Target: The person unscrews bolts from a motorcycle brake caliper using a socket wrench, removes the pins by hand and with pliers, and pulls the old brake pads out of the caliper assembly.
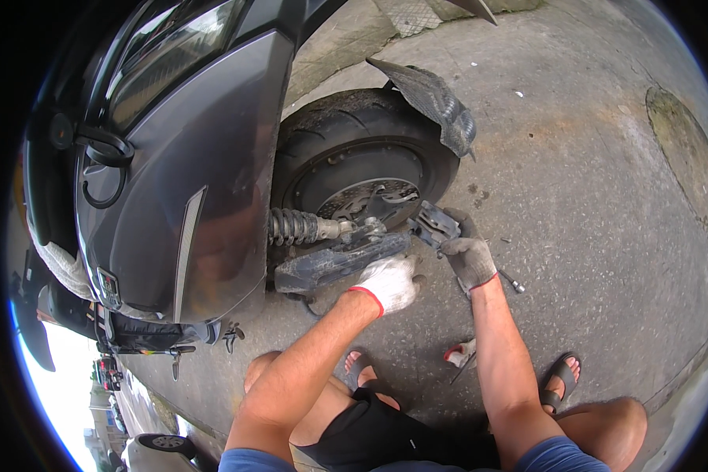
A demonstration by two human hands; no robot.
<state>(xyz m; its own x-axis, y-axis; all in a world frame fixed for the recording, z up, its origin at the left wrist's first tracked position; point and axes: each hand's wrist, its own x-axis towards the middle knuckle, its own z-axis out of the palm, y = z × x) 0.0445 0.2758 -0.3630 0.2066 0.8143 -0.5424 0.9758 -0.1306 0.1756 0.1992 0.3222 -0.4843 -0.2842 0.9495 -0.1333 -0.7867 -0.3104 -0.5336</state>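
Observation:
My right hand (470, 256), in a dirty grey-white work glove with a red cuff, grips a dark metal brake caliper (435, 226). The caliper is beside the rear end of the scooter's swingarm (342, 263). My left hand (391, 283), in a cleaner white glove, is curled against the swingarm's near side; its fingertips are hidden. Beyond both hands is the rear wheel (354, 157) with its black tyre. A drilled brake disc (362, 197) shows at the hub, partly behind a metal bracket. A coil-spring shock absorber (299, 227) runs to the swingarm.
The scooter's dark body (204, 181) fills the left. A torn-looking mudguard (433, 102) overhangs the tyre. On the concrete near my right wrist lies a metal socket tool (513, 282). A glove or rag with red trim (462, 352) lies between my feet. A parked car (161, 448) is at lower left.

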